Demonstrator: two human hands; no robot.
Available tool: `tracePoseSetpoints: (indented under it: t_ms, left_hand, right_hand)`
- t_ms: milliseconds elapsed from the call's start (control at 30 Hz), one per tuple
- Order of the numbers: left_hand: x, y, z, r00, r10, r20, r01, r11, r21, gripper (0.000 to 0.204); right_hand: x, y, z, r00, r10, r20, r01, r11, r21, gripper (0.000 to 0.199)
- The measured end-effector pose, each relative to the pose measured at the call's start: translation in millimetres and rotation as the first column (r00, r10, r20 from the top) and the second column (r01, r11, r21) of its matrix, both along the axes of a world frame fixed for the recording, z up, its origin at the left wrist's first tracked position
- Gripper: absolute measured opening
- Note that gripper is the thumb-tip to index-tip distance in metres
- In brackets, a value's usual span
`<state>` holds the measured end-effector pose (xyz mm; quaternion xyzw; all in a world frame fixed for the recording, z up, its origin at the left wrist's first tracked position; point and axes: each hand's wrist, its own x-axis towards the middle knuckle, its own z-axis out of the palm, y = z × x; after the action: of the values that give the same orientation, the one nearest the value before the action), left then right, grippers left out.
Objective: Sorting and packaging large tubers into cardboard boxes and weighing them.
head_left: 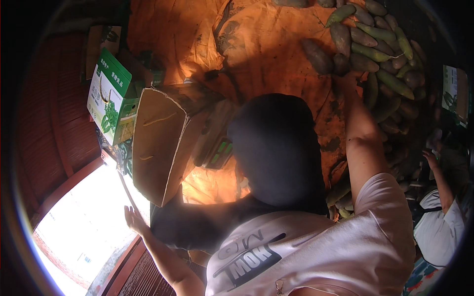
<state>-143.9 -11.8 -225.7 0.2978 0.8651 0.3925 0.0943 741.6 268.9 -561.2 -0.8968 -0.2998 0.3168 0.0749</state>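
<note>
My right arm stretches forward to a heap of long vegetables (380, 61), some brown and some green. My right hand (346, 81) meets the near left edge of the heap, beside a brown vegetable (340, 64); its fingers are in shadow and I cannot make out their grip. Off to the left, my left hand (134, 220) is open, fingers apart, with nothing in it. It hangs just beside the lower corner of an open cardboard box (160, 143). Past the box's right side, a device with a lit green display (220, 152) shows, partly hidden by my dark-clothed knee (276, 148).
An orange sheet (266, 49) covers the ground. At the left stands a green and white printed carton (112, 98), near a reddish-brown wall (49, 103) and a bright opening (84, 237). Another carton (454, 94) is at the far right; a person in white (439, 227) sits below it.
</note>
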Motion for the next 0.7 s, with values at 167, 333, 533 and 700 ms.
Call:
tracePoseSetpoints:
  t_ms: [167,333,533,700]
  left_hand:
    - [10.8,12.1,-1.0,0.999,-0.027,0.020,0.027,1.000,-0.006,0.039]
    - [15.2,24.3,-9.1,0.998,-0.057,-0.032,0.057,0.998,-0.007,0.038]
    - [9.3,14.2,13.8,0.982,-0.102,-0.160,0.109,0.993,0.034,0.032]
    - [11.9,16.2,25.2,0.856,-0.212,-0.471,0.186,0.977,-0.101,0.029]
  right_hand:
    - [12.6,-1.5,-11.7,1.000,-0.024,0.006,0.025,0.999,-0.025,0.102]
    - [20.7,-55.8,-16.1,0.999,0.030,0.033,-0.036,0.978,0.206,0.100]
    - [-45.9,-132.2,30.8,1.000,0.010,0.006,-0.009,0.999,-0.050,0.096]
    - [-21.0,-178.3,39.5,0.996,0.061,-0.072,-0.066,0.996,-0.064,0.092]
